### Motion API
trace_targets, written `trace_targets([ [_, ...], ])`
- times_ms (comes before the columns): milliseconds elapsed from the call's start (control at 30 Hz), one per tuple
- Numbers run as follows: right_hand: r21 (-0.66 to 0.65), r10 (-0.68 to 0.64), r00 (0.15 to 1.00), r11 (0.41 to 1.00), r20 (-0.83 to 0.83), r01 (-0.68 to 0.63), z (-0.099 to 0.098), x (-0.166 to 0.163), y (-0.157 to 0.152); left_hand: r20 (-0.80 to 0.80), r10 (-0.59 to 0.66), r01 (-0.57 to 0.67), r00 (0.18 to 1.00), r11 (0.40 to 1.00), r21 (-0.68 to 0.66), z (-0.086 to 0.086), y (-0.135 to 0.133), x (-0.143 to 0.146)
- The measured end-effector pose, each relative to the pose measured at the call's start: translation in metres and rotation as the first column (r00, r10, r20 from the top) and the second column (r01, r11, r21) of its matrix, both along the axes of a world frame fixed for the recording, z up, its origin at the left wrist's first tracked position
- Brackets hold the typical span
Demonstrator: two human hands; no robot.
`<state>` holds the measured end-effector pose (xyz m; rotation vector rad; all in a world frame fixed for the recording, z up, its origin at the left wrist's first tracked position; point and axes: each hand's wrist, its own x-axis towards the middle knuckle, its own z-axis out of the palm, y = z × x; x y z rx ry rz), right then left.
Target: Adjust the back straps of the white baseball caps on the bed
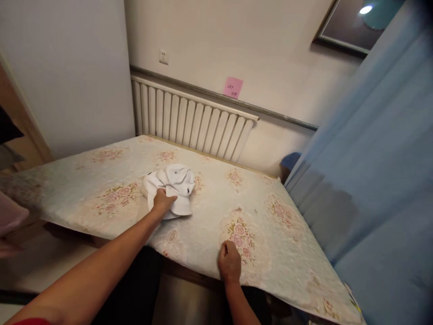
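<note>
My left hand reaches forward onto the bed and grips a white cap, with the thumb on top and the fingers tucked under its side. A small dark logo shows on the cap's front, and its brim points toward me. More white fabric lies beneath and to the left of it, perhaps a second cap; the overlap hides which. My right hand is curled into a fist by the bed's near edge, over the printed roses, well apart from the cap. Nothing shows in that fist.
A flowered cover spreads over the bed. Behind it stand a white radiator and a wall with a pink note. A blue curtain hangs at the right. Part of another person appears at the left edge.
</note>
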<state>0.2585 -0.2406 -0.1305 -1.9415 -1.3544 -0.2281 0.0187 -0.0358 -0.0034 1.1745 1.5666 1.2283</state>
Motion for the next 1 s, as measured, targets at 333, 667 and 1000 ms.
trace_targets([
  [333,-0.022,-0.003,0.999,1.000,0.035,0.003,0.002,-0.001,-0.002,0.606,-0.443,0.368,0.661,0.895,0.253,0.032,-0.006,0.042],
  [667,-0.036,0.007,0.999,0.999,0.054,-0.005,-0.001,-0.001,0.000,0.793,-0.558,0.544,0.244,0.756,0.365,0.054,-0.037,0.077],
  [1000,0.015,-0.022,0.996,1.000,0.087,0.021,0.000,-0.002,0.002,0.919,-0.393,0.710,-0.033,0.638,0.298,-0.033,-0.057,0.110],
])
